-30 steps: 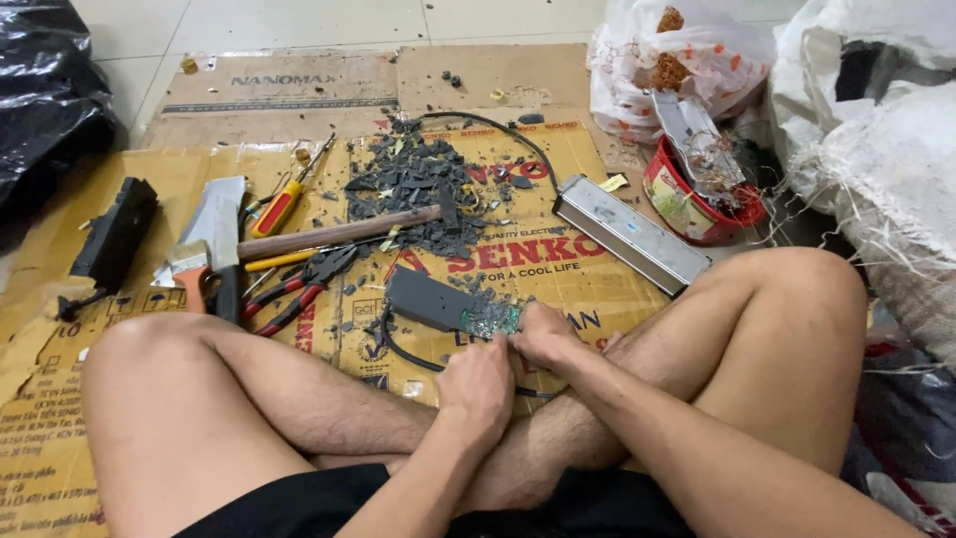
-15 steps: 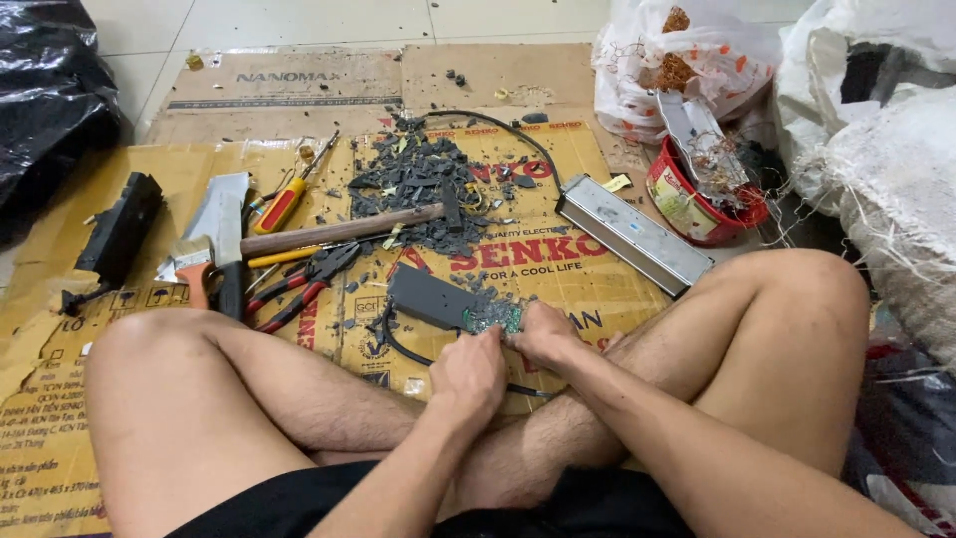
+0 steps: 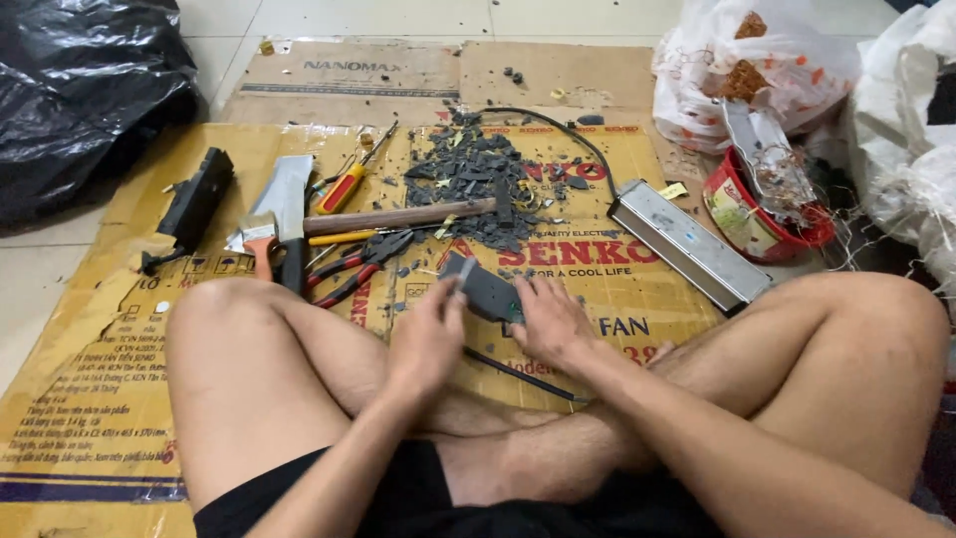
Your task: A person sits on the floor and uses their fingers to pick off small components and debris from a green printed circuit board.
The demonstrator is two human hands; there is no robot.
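I sit cross-legged on flattened cardboard [image 3: 129,329]. Both hands hold a dark grey plastic casing [image 3: 483,289] just above the cardboard, in front of my shins. My left hand [image 3: 428,337] pinches its left end with the fingertips. My right hand [image 3: 551,321] grips its right end, where a bit of green circuit board shows. A thin black cable [image 3: 523,377] runs from under the casing toward my right leg.
Beyond the casing lie a wooden-handled hammer [image 3: 398,217], red-handled pliers [image 3: 349,271], a cleaver [image 3: 284,197], an orange screwdriver [image 3: 342,188] and dark plastic fragments [image 3: 476,171]. A long metal box [image 3: 687,244] and red bowl [image 3: 762,217] sit right. Black bag [image 3: 80,90] far left.
My left hand has moved from beside the right hand out to the casing's left end. The casing has turned and lifted slightly off the cardboard.
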